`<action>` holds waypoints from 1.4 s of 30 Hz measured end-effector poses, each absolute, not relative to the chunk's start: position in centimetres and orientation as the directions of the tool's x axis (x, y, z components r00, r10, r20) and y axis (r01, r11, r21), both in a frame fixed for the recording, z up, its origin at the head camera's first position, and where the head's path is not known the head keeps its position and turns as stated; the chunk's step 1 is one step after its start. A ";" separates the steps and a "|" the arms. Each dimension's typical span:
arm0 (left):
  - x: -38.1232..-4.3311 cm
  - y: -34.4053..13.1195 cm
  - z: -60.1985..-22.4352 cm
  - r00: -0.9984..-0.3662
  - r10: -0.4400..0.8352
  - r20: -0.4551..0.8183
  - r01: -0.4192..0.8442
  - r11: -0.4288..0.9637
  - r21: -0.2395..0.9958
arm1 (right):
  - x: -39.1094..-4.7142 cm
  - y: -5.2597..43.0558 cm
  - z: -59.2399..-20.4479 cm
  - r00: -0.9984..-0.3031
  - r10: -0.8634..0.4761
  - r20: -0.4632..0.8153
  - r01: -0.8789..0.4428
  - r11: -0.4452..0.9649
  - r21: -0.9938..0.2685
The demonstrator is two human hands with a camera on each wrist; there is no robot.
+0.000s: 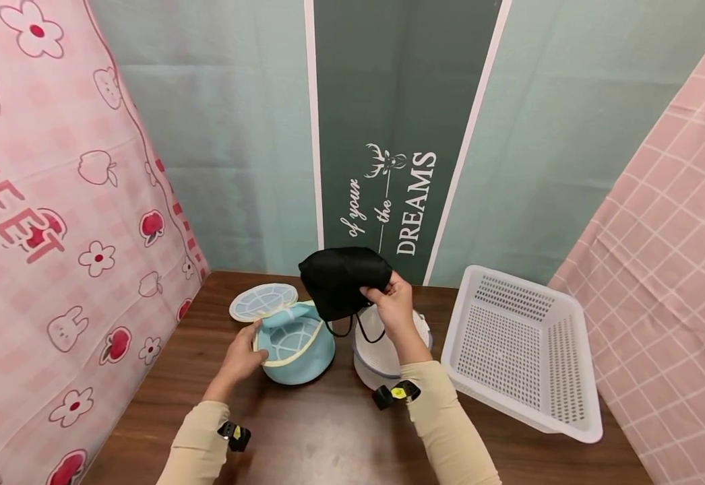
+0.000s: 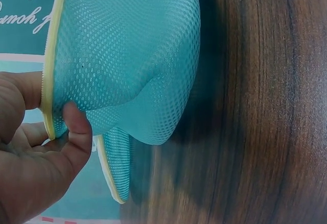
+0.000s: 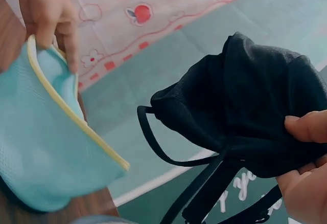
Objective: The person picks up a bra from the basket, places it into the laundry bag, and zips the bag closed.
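Note:
A round blue mesh laundry bag [image 1: 305, 367] with a yellow zipper edge stands open, its flat lid [image 1: 267, 300] folded back. My left hand [image 1: 242, 353] pinches its rim, and the left wrist view shows thumb and fingers [image 2: 76, 127] on either side of the yellow edge. Raised between the blue bag and a white laundry bag [image 1: 383, 353], a black bra [image 1: 343, 277] hangs from my right hand [image 1: 396, 308]. Thumb and fingers grip one end of the bra, and its thin straps [image 3: 153, 147] dangle below. My right forearm partly hides the white bag.
To the right sits a white plastic basket [image 1: 464, 323] with perforated sides and bottom. Everything stands on a dark wooden table [image 1: 322, 438]. A green printed curtain [image 1: 237, 135] hangs behind it, with pink patterned cloths [image 1: 85, 202] at the sides.

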State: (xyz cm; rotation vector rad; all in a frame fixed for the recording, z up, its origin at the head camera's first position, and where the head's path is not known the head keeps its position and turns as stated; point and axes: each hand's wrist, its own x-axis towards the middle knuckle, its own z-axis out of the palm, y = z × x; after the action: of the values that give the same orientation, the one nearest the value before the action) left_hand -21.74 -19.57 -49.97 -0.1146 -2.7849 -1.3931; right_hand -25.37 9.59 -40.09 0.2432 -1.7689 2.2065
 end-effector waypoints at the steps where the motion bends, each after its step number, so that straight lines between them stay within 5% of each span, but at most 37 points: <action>1: -21.7 -19.6 -50.0 -0.997 0.057 0.053 0.077 0.595 0.800 | -25.4 9.3 -40.1 -0.942 0.118 0.314 -0.332 -0.198 -0.922; 42: -21.6 -19.2 -51.0 -0.996 0.010 0.094 0.082 0.582 0.809 | -25.3 -1.2 -40.1 -0.943 -0.100 0.317 -0.248 -0.422 -0.872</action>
State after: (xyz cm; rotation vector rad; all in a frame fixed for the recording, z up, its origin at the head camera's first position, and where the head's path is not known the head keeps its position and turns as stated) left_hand -21.61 -19.18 -50.99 -0.0788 -2.7230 -1.3994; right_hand -25.34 -1.20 -40.07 0.4957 -1.6362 2.5281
